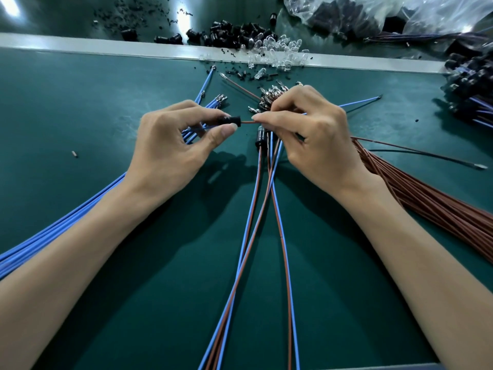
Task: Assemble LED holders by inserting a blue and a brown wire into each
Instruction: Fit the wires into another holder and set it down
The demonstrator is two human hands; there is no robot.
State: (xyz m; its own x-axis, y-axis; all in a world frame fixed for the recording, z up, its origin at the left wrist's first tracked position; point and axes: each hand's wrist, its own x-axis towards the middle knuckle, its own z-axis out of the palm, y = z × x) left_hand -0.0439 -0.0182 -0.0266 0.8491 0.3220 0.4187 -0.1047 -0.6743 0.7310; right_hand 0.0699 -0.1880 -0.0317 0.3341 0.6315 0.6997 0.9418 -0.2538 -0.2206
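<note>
My left hand [173, 145] pinches a small black LED holder [230, 120] between thumb and forefinger above the green mat. My right hand [312, 137] pinches a brown wire [246, 122] whose end sits in the holder's right opening. Below the hands lie finished holders [260, 136] with blue and brown wires [266, 209] trailing toward me. A bundle of blue wires [66, 225] runs in from the left under my left hand. A bundle of brown wires [432, 201] fans out at the right.
Loose black holders [229, 32] and clear LEDs [280, 48] lie along the white strip [93, 45] at the back. A plastic bag of parts [373, 12] sits at the back right. Finished assemblies [472, 86] pile at the right edge. Metal terminals [272, 93] cluster behind my right hand.
</note>
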